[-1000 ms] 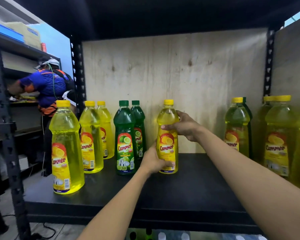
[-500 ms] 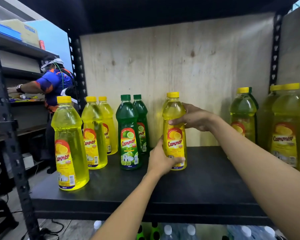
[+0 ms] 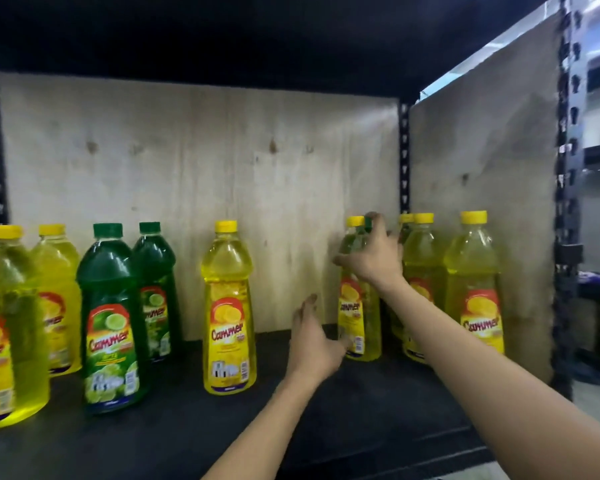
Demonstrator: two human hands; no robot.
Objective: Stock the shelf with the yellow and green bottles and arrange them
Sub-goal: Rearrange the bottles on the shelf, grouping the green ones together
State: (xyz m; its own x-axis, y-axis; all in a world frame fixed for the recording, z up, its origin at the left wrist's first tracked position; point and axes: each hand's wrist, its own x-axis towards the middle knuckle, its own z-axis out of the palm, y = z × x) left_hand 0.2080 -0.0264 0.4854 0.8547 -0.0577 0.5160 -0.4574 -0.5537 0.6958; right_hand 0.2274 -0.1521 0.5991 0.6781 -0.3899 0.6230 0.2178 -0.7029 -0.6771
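On the black shelf board (image 3: 361, 427) a yellow bottle (image 3: 227, 323) stands alone in the middle. Left of it are two green bottles (image 3: 110, 334) (image 3: 156, 292) and two yellow ones (image 3: 4, 323) (image 3: 58, 299). At the right, my right hand (image 3: 371, 258) is wrapped around the shoulder of another yellow bottle (image 3: 355, 317); a green cap (image 3: 368, 221) shows just behind its fingers. My left hand (image 3: 312, 341) is open with fingers apart, close beside that bottle's lower label. More yellow bottles (image 3: 421, 265) (image 3: 478, 289) stand further right.
A plywood back panel (image 3: 205, 168) and a plywood side panel (image 3: 482, 150) close in the shelf. A dark perforated upright (image 3: 568, 202) stands at the right edge. The shelf above (image 3: 222, 36) hangs low over the bottle caps.
Both hands let go of the middle yellow bottle and moved right. The right hand now grips a yellow bottle in the right group. The view swung right.
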